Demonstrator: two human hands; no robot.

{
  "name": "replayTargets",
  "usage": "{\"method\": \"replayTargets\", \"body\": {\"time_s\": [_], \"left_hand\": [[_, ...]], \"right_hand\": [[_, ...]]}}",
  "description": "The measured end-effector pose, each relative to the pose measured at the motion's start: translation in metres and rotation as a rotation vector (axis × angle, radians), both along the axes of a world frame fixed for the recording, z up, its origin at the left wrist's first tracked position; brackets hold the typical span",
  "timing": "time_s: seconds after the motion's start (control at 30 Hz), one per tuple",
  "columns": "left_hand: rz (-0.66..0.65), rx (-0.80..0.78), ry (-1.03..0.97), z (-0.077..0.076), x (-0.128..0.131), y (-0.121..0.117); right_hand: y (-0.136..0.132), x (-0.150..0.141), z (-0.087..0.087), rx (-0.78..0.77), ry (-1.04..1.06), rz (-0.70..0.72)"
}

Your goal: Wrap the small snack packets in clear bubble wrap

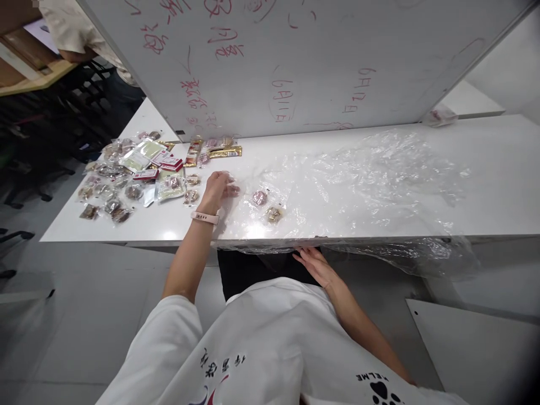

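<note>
A large clear plastic bag (337, 174) lies spread and wrinkled across the white table, its near edge hanging over the front. At its left end is my left hand (219, 188), with fingers curled at the thin plastic. Just right of that hand, a pinkish packet (259, 197) and a yellowish-brown packet (274, 214) rest in or on the bag; which of the two I cannot tell. My right hand (314, 263) is low at the front edge, fingers stretched out against the hanging plastic. No packet shows in it.
Many small wrapped packets (113, 205), flat pouches (143, 154) and red-and-white boxes (171, 162) are heaped on the left. Gold sachets (225, 152) lie behind my left hand. A whiteboard (320, 67) stands along the back. Another person's sleeve (70, 25) shows far left.
</note>
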State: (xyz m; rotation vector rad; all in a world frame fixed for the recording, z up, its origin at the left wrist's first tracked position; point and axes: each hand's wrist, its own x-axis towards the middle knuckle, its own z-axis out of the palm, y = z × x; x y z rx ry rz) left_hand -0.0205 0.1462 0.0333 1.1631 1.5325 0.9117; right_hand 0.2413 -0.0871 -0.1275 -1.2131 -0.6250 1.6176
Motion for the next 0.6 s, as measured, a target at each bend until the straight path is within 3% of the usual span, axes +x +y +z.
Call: {"method": "replayTargets", "body": {"time_s": [0.1,0.17,0.23,0.27,0.37,0.43,0.5,0.6], "left_hand": [[0.064,0.317,0.291,-0.007,-0.008,-0.014],[0.016,0.594,0.559,-0.008,-0.008,-0.025],[-0.097,0.79,0.78,-0.007,-0.003,-0.032],[-0.17,0.846,0.854,-0.005,0.0,-0.033],[-0.367,0.902,0.97,-0.002,0.011,-0.026],[-0.415,0.884,1.004,-0.001,0.017,-0.018],[-0.403,0.834,1.017,-0.001,0.022,-0.012],[-0.32,0.724,0.978,0.002,0.025,-0.01]], "right_hand": [[0.008,0.0,-0.001,-0.06,0.135,-0.083],[0.006,0.004,0.002,-0.081,0.153,-0.104],[0.002,0.007,0.014,-0.079,0.103,0.014],[0.0,0.008,0.025,-0.066,0.055,0.149],[-0.002,0.004,0.08,0.088,-0.195,0.699],[0.003,0.0,0.126,0.307,-0.419,0.923],[0.009,0.002,0.166,0.484,-0.553,0.954],[0.01,0.017,0.206,0.706,-0.413,0.937]]}}
